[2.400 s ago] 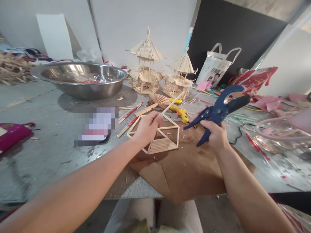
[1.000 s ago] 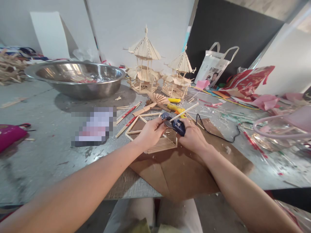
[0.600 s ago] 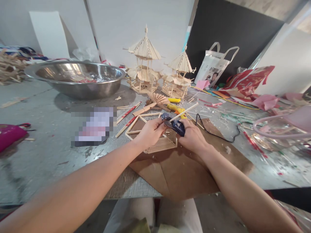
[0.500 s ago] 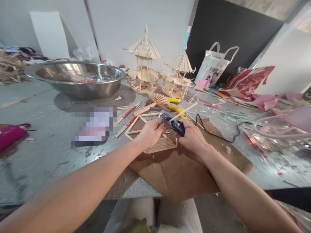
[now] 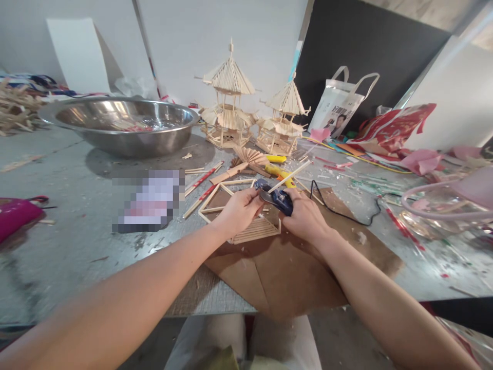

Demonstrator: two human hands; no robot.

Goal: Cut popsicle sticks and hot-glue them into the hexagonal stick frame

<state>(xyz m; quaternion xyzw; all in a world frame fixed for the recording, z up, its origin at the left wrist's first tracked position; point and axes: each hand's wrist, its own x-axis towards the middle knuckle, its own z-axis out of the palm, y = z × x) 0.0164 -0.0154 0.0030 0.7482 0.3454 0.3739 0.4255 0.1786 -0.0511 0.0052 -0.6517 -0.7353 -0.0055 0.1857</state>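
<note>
My right hand (image 5: 306,213) is closed round a dark blue-handled hand cutter (image 5: 284,202) with a metal blade that points left. A thin pale wooden stick (image 5: 295,173) crosses the cutter and slants up to the right. My left hand (image 5: 241,208) pinches at the stick's lower end beside the blade; the fingertips partly hide that end. Under both hands lies a flat frame of glued wooden sticks (image 5: 254,234), one side filled with parallel sticks. It rests on a brown cardboard sheet (image 5: 281,282).
Behind the hands are a yellow glue gun (image 5: 278,171), a folded fan-like piece (image 5: 248,159) and two stick pagodas (image 5: 231,121). A steel basin (image 5: 127,139) and a phone (image 5: 150,200) stand left. A black cord (image 5: 346,218) and scraps lie right.
The cutter has turned slightly in my right hand, and the stick's upper end has dipped a little to the left. Both hands stay almost where they were.
</note>
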